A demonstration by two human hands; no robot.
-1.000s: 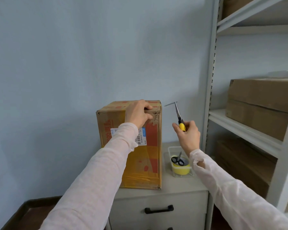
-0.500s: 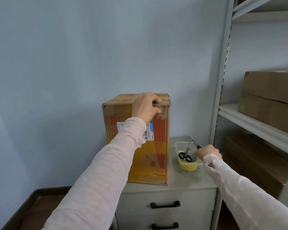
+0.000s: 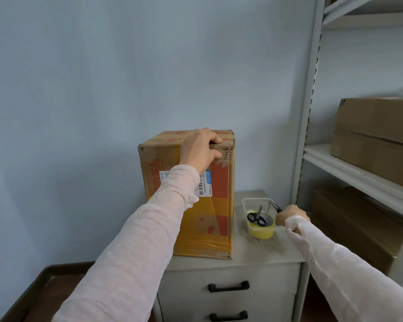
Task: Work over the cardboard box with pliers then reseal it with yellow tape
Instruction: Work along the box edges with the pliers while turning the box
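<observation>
Firmly, left grip (image 3: 200, 147) clasps cardboard box (image 3: 215, 189) top edge; right grip (image 3: 291, 216) holds pliers (image 3: 275, 206) over tub (image 3: 249, 200).

The white shipping label (image 3: 205, 185) on the cardboard box (image 3: 158, 154) reads roughly "SD1- L15", the rest too small to tell.

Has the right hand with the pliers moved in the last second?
Yes. The right hand dropped from beside the cardboard box top corner down to the clear tray near the box's base, pliers still gripped.

Right hand (image 3: 290, 214) with pliers (image 3: 275, 207), a second ago raised high, now down at the clear tub (image 3: 244, 202).
</observation>
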